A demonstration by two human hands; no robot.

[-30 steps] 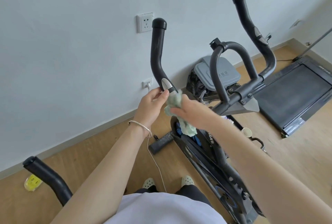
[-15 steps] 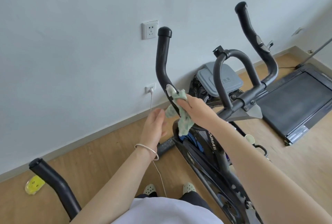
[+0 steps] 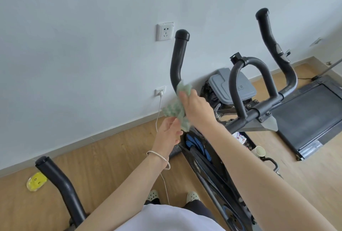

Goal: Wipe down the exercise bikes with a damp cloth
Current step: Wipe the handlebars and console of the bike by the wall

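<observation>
A black exercise bike point(image 3: 212, 158) stands in front of me, with a left handlebar point(image 3: 178, 58) rising near the wall and a right handlebar point(image 3: 273, 51) further right. My right hand point(image 3: 198, 108) grips a pale green cloth point(image 3: 175, 108) against the lower bend of the left handlebar. My left hand point(image 3: 168, 134) hangs just below the cloth with relaxed fingers, its fingertips near the cloth's hanging end; contact is unclear. A thin bangle sits on that wrist.
Another black handlebar point(image 3: 55, 179) rises at lower left. A white cable point(image 3: 159, 116) runs from a wall socket point(image 3: 160, 90) down to the wooden floor. A treadmill point(image 3: 305, 114) lies at right, a grey-lidded bin point(image 3: 233, 86) by the wall, a yellow object point(image 3: 36, 181) on the floor.
My left hand has let go of the left handlebar and dropped below the cloth. My right hand with the cloth has slid up onto the handlebar's bend. The view has tilted down.
</observation>
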